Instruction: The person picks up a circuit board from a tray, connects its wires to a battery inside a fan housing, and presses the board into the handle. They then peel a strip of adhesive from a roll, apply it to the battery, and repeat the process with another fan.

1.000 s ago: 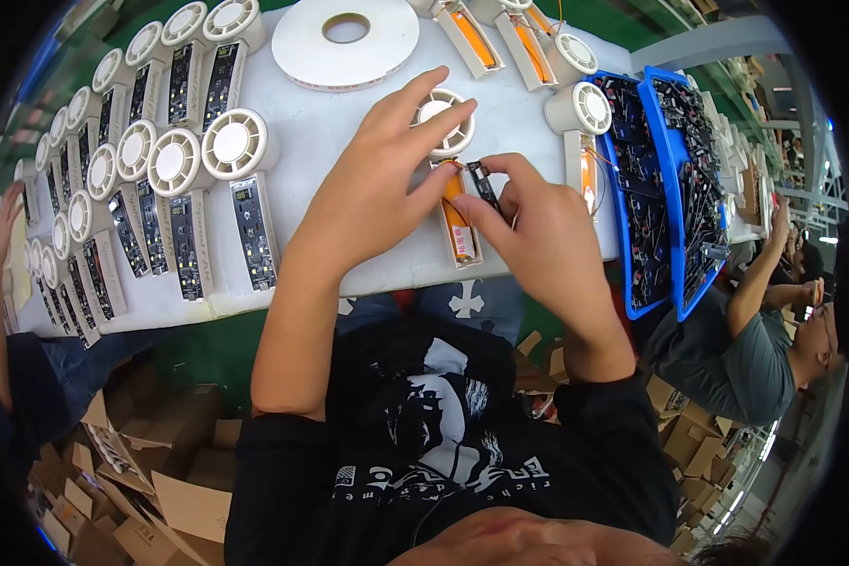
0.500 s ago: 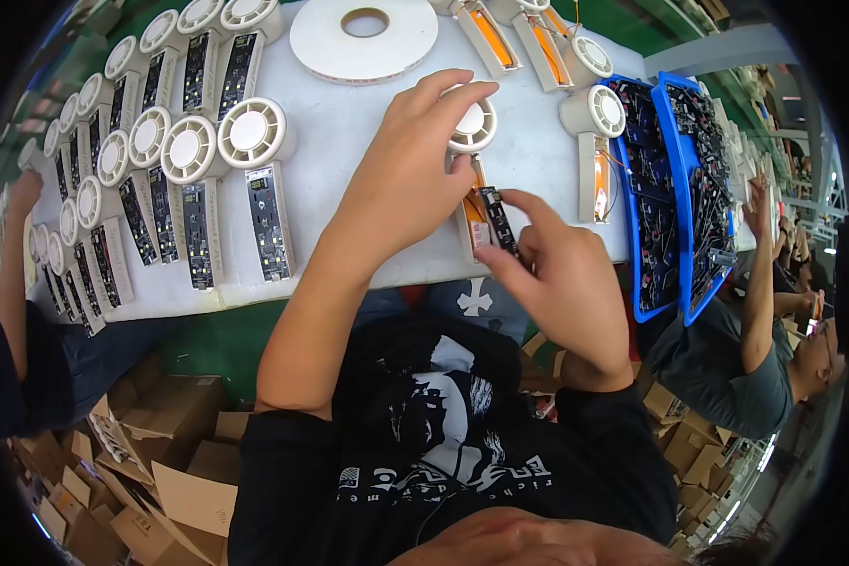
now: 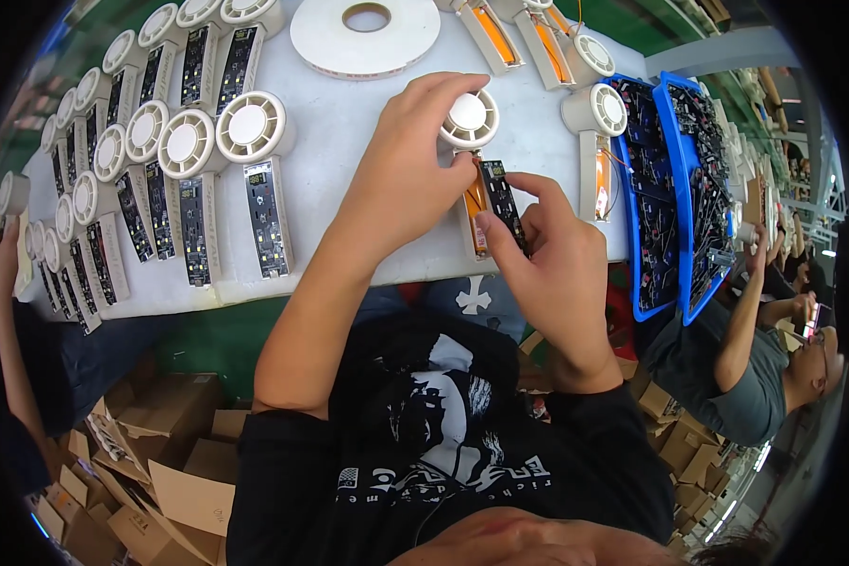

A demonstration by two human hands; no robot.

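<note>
White fan (image 3: 470, 119) on the pale desk (image 3: 335, 127), black circuit board (image 3: 502, 200) at its open handle's right edge.
The left hand (image 3: 409, 160) curls round the fan's head; the right hand (image 3: 557, 250) pinches the board between thumb and fingers. Other fans (image 3: 253, 129), a tape roll (image 3: 321, 42) and blue trays (image 3: 677, 203) surround them; beyond, cardboard boxes (image 3: 193, 495) and a co-worker (image 3: 740, 377).

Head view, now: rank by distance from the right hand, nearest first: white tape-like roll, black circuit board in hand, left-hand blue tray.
1. Black circuit board: nearest, held between the right hand's thumb and fingers.
2. Left-hand blue tray: just right of the hand.
3. White roll: farthest, up and left, at the table's far side.
</note>
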